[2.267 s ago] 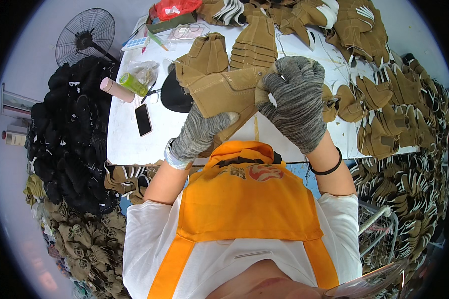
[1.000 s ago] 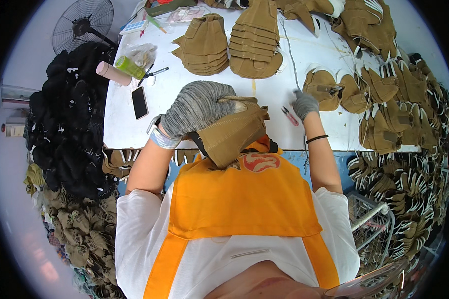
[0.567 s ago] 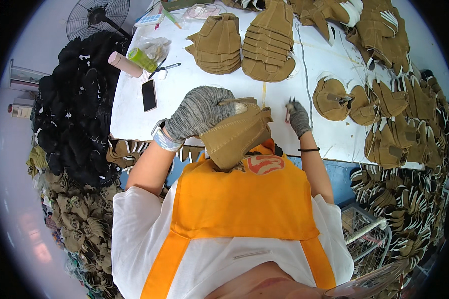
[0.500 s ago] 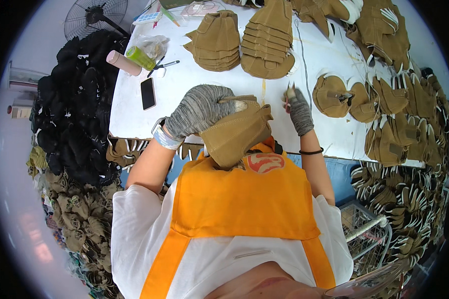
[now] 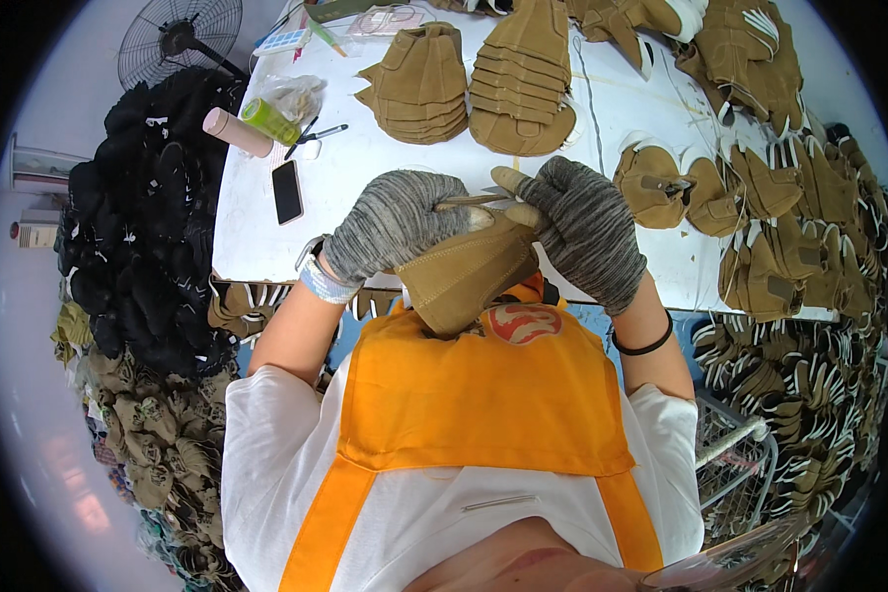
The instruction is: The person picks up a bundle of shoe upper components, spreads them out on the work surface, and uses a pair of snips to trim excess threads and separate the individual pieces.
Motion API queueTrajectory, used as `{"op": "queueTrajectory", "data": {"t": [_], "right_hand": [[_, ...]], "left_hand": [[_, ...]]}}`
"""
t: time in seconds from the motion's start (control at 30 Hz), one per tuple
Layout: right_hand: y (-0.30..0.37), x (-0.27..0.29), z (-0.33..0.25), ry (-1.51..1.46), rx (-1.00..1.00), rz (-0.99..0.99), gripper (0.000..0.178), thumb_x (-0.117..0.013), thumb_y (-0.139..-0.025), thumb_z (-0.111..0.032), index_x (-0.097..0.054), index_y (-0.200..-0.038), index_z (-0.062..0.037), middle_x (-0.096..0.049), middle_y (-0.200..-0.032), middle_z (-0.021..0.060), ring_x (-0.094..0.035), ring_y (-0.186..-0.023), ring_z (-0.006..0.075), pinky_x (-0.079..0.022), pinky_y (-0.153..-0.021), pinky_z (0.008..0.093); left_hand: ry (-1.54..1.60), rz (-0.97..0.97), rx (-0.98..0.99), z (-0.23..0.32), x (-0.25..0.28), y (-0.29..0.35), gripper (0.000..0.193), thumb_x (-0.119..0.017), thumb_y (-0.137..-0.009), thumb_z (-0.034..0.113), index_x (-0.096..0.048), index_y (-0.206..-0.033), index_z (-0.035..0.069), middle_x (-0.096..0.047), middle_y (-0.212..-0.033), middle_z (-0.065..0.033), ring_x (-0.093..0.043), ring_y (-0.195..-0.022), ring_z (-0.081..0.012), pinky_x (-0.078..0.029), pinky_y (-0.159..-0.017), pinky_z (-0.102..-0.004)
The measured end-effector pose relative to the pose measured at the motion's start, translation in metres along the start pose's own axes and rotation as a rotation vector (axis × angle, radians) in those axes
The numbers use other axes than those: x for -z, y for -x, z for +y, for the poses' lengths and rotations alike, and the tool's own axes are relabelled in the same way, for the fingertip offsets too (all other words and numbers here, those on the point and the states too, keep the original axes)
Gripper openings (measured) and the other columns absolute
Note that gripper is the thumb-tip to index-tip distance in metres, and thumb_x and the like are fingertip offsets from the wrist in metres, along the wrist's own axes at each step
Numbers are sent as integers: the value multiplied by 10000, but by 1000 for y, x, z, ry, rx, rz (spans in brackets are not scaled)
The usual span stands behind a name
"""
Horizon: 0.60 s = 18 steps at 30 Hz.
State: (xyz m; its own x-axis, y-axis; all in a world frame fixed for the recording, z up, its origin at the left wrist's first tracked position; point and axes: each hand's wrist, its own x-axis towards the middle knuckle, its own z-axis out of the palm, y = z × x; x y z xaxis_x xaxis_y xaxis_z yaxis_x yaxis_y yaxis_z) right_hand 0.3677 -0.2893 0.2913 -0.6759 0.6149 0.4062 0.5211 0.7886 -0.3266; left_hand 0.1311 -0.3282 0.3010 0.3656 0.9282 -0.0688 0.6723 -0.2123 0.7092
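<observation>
Both my hands wear grey knit gloves. My left hand [image 5: 397, 223] grips a tan suede shoe upper [image 5: 464, 276] against my chest, above my orange apron. My right hand [image 5: 584, 229] pinches a thin pen-like tool [image 5: 469, 201] laid across the upper's top edge, its tip pointing toward my left hand. Both hands touch the upper, just in front of the white table [image 5: 622, 109].
Two stacks of tan uppers [image 5: 518, 74] lie at the table's far side, with more uppers [image 5: 750, 187] on the right. A phone [image 5: 287, 191], a pen, a green bottle and a pink roll sit at the left. Black pieces [image 5: 138, 227] heap beside the table; a fan [image 5: 180, 37] stands behind.
My right hand reached out to the table on the right, picked up the thin tool and came back to the upper. My left hand kept hold of the upper against my chest.
</observation>
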Motion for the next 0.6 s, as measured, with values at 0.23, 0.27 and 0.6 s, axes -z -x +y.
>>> {"op": "queueTrajectory", "data": {"t": [0.23, 0.27, 0.6], "right_hand": [[-3, 0, -2, -53, -51, -12, 279, -655, -810, -234, -702, -1067, -136, -555, -770, 92, -576, -746, 267, -491, -661, 369], [-3, 1, -4, -63, -78, -23, 276, -656, -813, -242, -704, -1063, -137, -554, -769, 90, -575, -742, 265, -490, -658, 370], [6, -17, 0, 232, 74, 185, 326, -670, -731, -216, -701, -1054, -184, -562, -776, 32, -539, -679, 210, -419, -591, 358]], "left_hand": [[-45, 16, -22, 0, 0, 1, 324, -675, -852, 342, -689, -993, 50, -682, -816, -112, -633, -728, -248, -495, -712, -326], [-34, 25, -38, 0, 0, 1, 321, -676, -850, 336, -689, -997, 51, -683, -823, -113, -638, -737, -250, -497, -716, -327], [-37, 0, -12, 2, 5, 0, 314, -657, -848, 316, -684, -1027, 59, -683, -834, -121, -643, -748, -266, -500, -719, -335]]}}
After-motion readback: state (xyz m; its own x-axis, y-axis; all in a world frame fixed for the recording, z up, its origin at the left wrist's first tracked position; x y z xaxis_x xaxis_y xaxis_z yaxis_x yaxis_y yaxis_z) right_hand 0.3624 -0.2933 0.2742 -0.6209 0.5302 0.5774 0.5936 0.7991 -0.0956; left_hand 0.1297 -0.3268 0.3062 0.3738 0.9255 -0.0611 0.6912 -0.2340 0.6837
